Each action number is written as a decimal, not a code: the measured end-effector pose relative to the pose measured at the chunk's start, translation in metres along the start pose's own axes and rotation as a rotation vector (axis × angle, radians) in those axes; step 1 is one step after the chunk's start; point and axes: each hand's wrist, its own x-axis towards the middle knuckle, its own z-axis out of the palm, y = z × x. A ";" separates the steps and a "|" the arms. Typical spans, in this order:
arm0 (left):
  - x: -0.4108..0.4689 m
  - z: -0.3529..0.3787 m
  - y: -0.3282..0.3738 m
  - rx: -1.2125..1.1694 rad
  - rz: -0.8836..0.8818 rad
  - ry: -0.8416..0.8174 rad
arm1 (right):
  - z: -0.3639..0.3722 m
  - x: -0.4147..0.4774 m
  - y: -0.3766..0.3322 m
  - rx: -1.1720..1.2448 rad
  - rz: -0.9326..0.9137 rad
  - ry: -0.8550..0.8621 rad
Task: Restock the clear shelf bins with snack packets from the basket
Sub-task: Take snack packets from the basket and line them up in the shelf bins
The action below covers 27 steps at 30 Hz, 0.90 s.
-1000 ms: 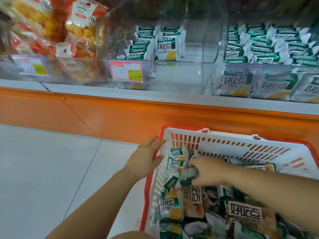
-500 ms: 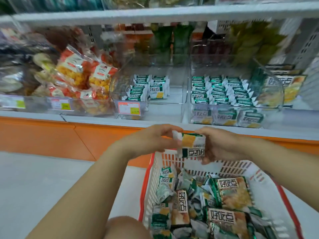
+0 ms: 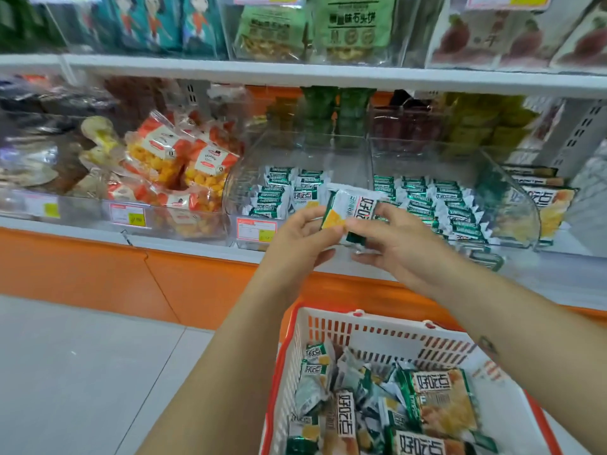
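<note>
The snack packet [image 3: 353,208] hangs in the air at the shelf's front edge, just before the half-filled clear bin [image 3: 262,165]. Its printed face is toward the camera, its long axis lies roughly along that edge, and its lettering is turned sideways. The left hand [image 3: 302,238] pinches one end and the right hand [image 3: 394,244] the other, so each grip holds it, likely to square it for the row. The basket [image 3: 377,330] sits below.
</note>
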 end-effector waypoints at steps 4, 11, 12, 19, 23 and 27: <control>0.022 -0.012 0.001 -0.043 0.015 0.122 | 0.026 0.036 -0.007 -0.039 -0.161 0.182; 0.053 -0.061 -0.013 0.247 0.114 0.597 | 0.036 0.151 -0.019 -0.690 -0.217 0.280; 0.056 -0.065 -0.015 0.270 0.106 0.613 | 0.036 0.167 -0.013 -0.795 -0.176 0.267; 0.070 -0.077 -0.023 0.224 0.092 0.678 | 0.038 0.236 0.022 -1.173 -0.057 0.159; 0.073 -0.080 -0.026 0.238 0.101 0.666 | 0.040 0.246 0.029 -1.141 -0.052 0.208; 0.076 -0.081 -0.028 0.277 0.122 0.662 | 0.034 0.260 0.043 -1.039 0.055 0.158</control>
